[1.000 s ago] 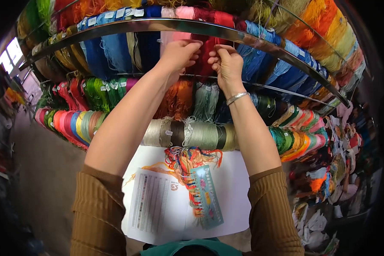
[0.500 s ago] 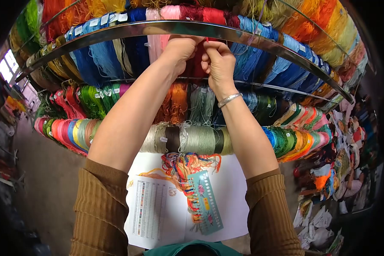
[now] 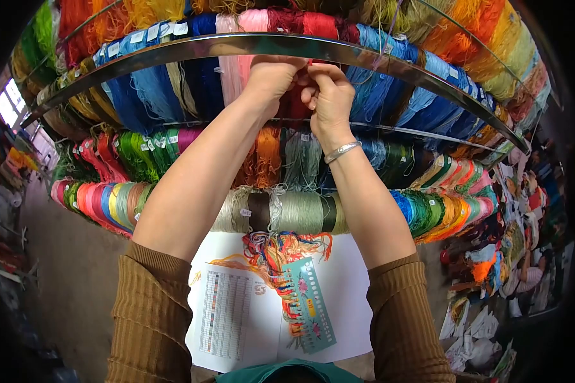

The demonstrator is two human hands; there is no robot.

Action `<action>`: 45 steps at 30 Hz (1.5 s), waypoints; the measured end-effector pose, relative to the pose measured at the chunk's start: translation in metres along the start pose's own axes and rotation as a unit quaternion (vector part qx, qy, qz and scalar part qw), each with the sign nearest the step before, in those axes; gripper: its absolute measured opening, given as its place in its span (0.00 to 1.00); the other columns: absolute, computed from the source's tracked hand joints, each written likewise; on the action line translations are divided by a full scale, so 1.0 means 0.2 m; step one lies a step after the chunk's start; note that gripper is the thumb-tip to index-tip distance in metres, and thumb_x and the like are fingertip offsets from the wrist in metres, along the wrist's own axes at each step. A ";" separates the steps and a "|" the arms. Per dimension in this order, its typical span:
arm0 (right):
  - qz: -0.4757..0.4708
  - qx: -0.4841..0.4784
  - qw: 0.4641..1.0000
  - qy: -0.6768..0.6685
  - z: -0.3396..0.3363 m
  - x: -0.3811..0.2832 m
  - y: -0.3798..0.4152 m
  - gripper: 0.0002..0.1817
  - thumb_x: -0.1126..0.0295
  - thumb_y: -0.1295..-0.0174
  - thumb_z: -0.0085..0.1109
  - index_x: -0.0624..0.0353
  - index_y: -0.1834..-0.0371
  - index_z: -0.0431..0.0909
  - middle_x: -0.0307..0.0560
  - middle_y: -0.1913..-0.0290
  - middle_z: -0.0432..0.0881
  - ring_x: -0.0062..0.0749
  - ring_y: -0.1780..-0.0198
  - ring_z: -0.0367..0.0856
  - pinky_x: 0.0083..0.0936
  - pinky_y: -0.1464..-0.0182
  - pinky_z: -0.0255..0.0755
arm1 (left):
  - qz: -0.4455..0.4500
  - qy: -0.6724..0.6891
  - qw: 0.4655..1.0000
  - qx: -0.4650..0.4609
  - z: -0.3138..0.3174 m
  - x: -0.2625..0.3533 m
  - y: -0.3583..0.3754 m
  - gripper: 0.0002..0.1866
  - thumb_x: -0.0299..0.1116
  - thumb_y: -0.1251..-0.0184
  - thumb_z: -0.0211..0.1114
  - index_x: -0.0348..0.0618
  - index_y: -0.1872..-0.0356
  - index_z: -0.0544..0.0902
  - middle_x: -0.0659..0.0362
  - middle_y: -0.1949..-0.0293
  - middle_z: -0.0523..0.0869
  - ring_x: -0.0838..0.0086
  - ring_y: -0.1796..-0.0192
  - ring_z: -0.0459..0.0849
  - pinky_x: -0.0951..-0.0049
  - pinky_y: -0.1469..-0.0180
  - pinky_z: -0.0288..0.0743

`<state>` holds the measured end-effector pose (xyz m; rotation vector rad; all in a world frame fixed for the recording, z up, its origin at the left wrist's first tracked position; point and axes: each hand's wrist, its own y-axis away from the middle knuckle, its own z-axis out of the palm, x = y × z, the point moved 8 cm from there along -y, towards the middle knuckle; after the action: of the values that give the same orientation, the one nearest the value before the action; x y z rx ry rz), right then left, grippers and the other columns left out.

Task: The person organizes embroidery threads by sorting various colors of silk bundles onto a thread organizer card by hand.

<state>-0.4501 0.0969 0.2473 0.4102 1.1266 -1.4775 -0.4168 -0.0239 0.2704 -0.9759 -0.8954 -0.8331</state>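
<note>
Up against the curved metal rail (image 3: 377,54), both hands meet at the red thread skein (image 3: 294,102) that hangs there between a pink skein (image 3: 239,60) and the blue skeins (image 3: 390,96). The left hand (image 3: 271,73) is curled with its fingertips bunched on the top of the red skein, and the right hand (image 3: 326,96) closes thumb and forefinger on the same strands; the exact strand they pinch is hidden behind the knuckles and the rail's edge, so how much thread is gripped cannot be told. A silver bracelet (image 3: 342,151) sits on the right wrist. Room is tight: the rail crosses just above the fingers, skeins press in on both sides, and a thin rod (image 3: 428,134) runs just below the hands. Lower rows of orange, green and grey skeins (image 3: 300,210) hang under the forearms, partly covered by them. Further down lies a white colour chart sheet (image 3: 227,313), with a teal thread organiser card (image 3: 310,313) loaded with multicoloured strands on it; the sheet's near edge is cut off by a green shape at the frame bottom. Fisheye blur makes the heaps at right unreadable. Since a second ago the hands have risen closer to the rail and drawn together; over the last half second they barely moved.
</note>
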 end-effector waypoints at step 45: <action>0.239 0.458 0.672 0.531 -3.01 -1.62 3.54 0.10 0.68 0.36 0.62 0.67 0.65 0.81 0.39 0.69 0.82 0.25 0.66 0.76 0.26 0.60 0.73 | 0.478 -0.589 0.652 0.023 0.23 0.17 0.46 0.30 0.38 0.40 0.70 0.42 0.36 0.74 0.48 0.35 0.74 0.54 0.34 0.74 0.59 0.38 0.73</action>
<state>0.0719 0.8685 -0.0727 2.3274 0.8374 -1.1520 -0.3323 0.0425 0.2852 -1.7181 -1.2045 0.9111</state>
